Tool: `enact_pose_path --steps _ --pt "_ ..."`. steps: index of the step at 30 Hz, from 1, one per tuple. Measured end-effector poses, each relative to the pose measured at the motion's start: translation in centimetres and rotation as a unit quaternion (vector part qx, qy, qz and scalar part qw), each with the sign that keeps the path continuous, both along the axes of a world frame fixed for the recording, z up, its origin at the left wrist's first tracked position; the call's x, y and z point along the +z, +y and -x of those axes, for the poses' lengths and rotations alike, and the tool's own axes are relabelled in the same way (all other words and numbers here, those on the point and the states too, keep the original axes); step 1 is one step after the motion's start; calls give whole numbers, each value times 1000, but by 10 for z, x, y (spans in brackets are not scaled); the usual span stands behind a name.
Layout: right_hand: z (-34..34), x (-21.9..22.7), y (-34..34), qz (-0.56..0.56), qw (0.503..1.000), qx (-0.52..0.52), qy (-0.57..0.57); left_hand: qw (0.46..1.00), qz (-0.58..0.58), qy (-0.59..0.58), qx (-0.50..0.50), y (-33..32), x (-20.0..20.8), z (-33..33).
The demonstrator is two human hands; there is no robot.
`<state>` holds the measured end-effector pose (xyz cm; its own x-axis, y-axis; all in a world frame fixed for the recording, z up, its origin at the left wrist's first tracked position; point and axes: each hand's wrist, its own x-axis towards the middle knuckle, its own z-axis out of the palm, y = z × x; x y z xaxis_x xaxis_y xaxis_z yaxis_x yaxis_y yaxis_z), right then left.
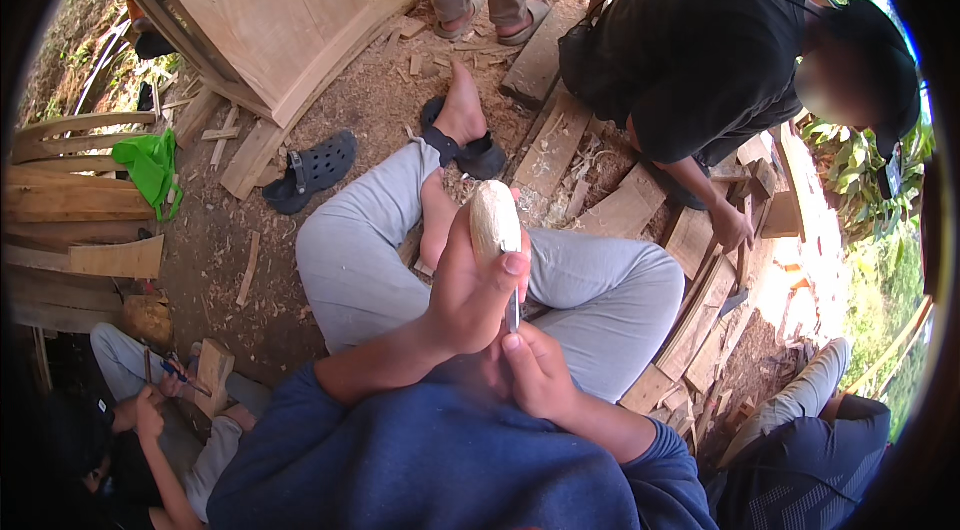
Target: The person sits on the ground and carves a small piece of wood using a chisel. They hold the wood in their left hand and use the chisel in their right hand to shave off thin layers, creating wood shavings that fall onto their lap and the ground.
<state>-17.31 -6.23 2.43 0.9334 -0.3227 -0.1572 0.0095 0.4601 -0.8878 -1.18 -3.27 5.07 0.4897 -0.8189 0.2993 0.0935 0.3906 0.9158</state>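
My left hand (468, 288) is wrapped around a pale, rounded piece of carved wood (493, 217), holding it upright over my lap with the thumb on its right side. Just below it, my right hand (535, 370) grips a small carving knife (514, 310) whose thin blade points up against the lower edge of the wood. I sit on the ground in grey trousers (600, 290) with my legs crossed, one bare foot resting on a black sandal (470, 145).
A person in black (700, 50) crouches at the right, working on planks (620, 210). Another person carves a wood block (212, 367) at lower left. A second black sandal (310, 170), stacked boards (70, 200), a green bag (150, 170) and a large plywood panel (250, 10) lie around. Someone stands at top.
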Motion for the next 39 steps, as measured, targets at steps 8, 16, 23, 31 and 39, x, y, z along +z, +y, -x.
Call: enact_pose_path --steps 8,16,23,31,39 --pt "0 3 -4 56 998 5 32 999 27 -24 -10 -1 1 -7" --pt "-1 7 -3 18 1000 -9 14 998 -18 27 -45 3 -4 -5" --pt "1 -1 -6 49 999 6 13 999 -4 28 -28 1 -1 -4" --pt "-1 4 -8 71 997 7 16 1000 17 -13 -22 1 0 -7" --pt "-1 6 -9 96 995 -7 29 999 -10 -52 14 1 -3 -5"
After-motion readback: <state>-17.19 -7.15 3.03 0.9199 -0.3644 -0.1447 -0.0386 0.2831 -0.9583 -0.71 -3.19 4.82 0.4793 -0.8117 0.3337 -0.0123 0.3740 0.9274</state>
